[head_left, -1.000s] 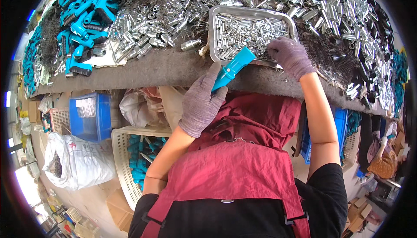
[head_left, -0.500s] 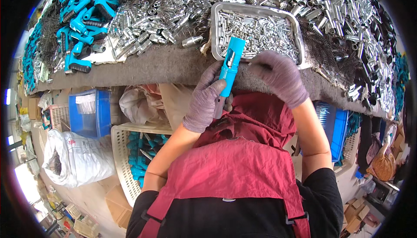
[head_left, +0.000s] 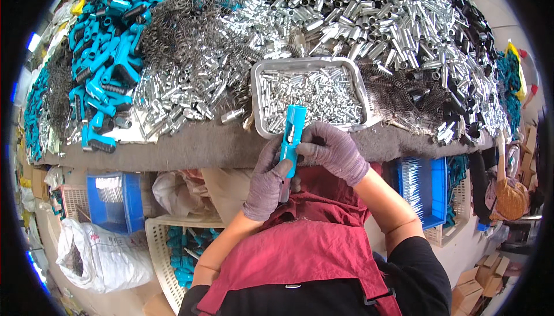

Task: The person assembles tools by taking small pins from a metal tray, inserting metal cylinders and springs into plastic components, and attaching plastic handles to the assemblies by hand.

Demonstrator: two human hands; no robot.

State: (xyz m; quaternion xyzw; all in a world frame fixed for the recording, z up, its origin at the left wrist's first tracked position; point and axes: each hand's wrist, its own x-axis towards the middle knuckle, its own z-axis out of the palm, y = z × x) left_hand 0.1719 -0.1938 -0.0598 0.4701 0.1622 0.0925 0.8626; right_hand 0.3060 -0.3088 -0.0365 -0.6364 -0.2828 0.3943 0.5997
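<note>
My left hand [head_left: 266, 186] is wrapped round a teal tool housing [head_left: 295, 121], a tube held nearly upright with a slot in its side. Metal shows inside the slot, and a grey end sticks out below my fingers. Close against the tube's right side, my right hand [head_left: 333, 153] has its thumb and fingers pinched together at the slot. Whatever lies between those fingertips is too small or hidden. Both hands wear greyish-purple gloves. Just beyond them stands a metal tray [head_left: 365, 100] full of small silvery pins and fittings.
Teal pistol-shaped housings [head_left: 107, 68] are heaped at the left of the bench, dark springs [head_left: 182, 33] beside them. Shiny metal tubes [head_left: 398, 33] cover the right. Below the grey bench edge [head_left: 202, 143] are blue bins [head_left: 118, 200], a cream basket [head_left: 158, 247] and a white sack [head_left: 107, 258].
My right hand has moved from the tray's near edge to the side of the teal housing. The view has shifted, so the bench now sits lower in it.
</note>
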